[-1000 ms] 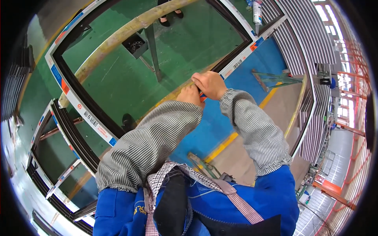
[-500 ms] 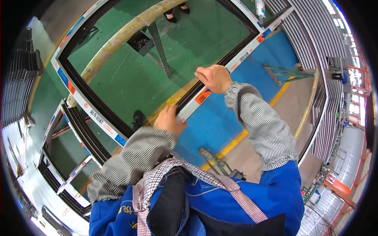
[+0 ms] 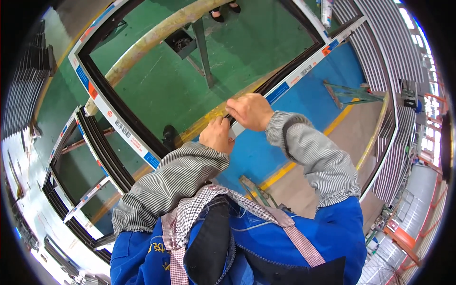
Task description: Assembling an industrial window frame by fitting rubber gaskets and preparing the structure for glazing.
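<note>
Left hand (image 3: 217, 135) and right hand (image 3: 251, 111), backs up, nearly touch on the near rail (image 3: 278, 93) of one aluminium window frame (image 3: 101, 99), long axis lower left to upper right, over one padded beam (image 3: 154, 38). Left fingers clamp the rail; whether the right's curled fingers grip, I cannot tell.

Person's left hand (image 3: 217, 136) and right hand (image 3: 251, 112) are both on 1 edge of a black-and-white frame (image 3: 279, 92), pretty much side by side. Yellowish rail (image 3: 152, 37) runs under it, and a dark box (image 3: 187, 51) shows through the opening.
</note>
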The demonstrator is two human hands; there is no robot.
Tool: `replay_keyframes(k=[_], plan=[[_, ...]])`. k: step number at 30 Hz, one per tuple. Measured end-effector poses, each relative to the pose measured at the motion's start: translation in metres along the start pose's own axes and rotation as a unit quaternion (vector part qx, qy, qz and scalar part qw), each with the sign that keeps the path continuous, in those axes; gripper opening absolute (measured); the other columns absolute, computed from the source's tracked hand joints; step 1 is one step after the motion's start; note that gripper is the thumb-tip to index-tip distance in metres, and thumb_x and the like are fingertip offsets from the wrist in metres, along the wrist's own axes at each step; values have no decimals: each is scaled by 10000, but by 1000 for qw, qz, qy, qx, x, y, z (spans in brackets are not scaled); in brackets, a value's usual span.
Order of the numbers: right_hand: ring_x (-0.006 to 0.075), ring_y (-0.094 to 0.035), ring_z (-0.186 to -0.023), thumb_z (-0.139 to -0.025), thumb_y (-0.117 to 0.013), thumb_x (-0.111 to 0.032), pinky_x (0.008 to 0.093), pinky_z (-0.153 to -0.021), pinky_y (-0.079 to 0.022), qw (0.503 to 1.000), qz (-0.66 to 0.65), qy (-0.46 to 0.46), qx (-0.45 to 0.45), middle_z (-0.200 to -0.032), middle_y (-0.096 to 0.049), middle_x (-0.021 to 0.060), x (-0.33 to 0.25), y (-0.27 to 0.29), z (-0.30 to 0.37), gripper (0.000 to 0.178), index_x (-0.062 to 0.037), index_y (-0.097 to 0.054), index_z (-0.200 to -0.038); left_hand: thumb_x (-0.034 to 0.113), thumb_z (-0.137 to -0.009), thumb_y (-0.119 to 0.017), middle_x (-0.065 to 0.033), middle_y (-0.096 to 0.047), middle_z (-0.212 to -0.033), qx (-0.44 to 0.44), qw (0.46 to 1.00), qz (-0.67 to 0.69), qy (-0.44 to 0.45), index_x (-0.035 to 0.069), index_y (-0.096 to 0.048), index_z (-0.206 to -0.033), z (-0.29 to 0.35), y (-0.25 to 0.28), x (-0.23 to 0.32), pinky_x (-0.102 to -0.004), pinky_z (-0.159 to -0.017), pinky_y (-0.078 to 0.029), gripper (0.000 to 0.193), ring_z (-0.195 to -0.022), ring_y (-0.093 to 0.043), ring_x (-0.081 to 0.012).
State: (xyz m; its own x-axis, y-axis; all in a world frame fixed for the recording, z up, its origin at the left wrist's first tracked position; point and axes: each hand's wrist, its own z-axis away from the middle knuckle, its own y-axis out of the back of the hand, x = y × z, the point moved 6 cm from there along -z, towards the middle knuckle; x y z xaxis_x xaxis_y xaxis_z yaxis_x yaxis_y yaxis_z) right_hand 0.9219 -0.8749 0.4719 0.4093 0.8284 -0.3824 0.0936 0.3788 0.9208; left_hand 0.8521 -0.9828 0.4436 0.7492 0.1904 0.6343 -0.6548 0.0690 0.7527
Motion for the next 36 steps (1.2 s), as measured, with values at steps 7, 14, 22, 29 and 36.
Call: replay_keyframes(k=[7, 14, 22, 29, 36], plan=[[369, -619, -668, -904, -571, -278, 483, -600, -481, 996, 83, -21, -34, -673, -618, 158, 52, 18, 1, 193, -88, -587, -871, 338, -683, -792, -176, -584, -1060, -79, 997, -9, -10, 9, -533, -1052, -19, -2, 4, -423, -882, -484, 558, -1041, -566, -346], [318, -647, -777, -876, -585, -314, 432, -763, -500, 983, 56, -175, 17, -781, -681, 104, 216, 81, 24, 234, -105, -688, -850, 505, -817, -663, -169, -604, -1144, -107, 993, 45, 13, 7, -565, -1190, -144, -51, 66, -402, -945, -470, 630, -1108, -571, -311], [261, -657, -873, -810, -662, -264, 382, -828, -506, 974, 3, -202, -98, -894, -707, 77, 230, 83, 20, 207, -85, -713, -900, 373, -859, -627, -102, -712, -1027, -150, 969, 151, 125, 164, -712, -1112, -205, -66, 79, -380, -887, -515, 339, -961, -674, -262], [255, -668, -802, -809, -668, -237, 353, -772, -515, 966, -75, -200, -148, -836, -699, 105, 230, 86, 17, 223, -36, -685, -904, 320, -871, -632, -103, -706, -1054, -142, 960, 178, 160, 168, -711, -1113, -210, -71, 75, -377, -893, -511, 296, -986, -667, -270], [223, -653, -763, -801, -683, -193, 348, -729, -504, 957, -124, -195, -175, -811, -691, 105, 230, 81, 15, 207, -9, -661, -893, 258, -875, -630, -106, -709, -1021, -121, 978, 127, 110, 160, -714, -1091, -211, -64, 84, -386, -881, -516, 252, -976, -666, -274]])
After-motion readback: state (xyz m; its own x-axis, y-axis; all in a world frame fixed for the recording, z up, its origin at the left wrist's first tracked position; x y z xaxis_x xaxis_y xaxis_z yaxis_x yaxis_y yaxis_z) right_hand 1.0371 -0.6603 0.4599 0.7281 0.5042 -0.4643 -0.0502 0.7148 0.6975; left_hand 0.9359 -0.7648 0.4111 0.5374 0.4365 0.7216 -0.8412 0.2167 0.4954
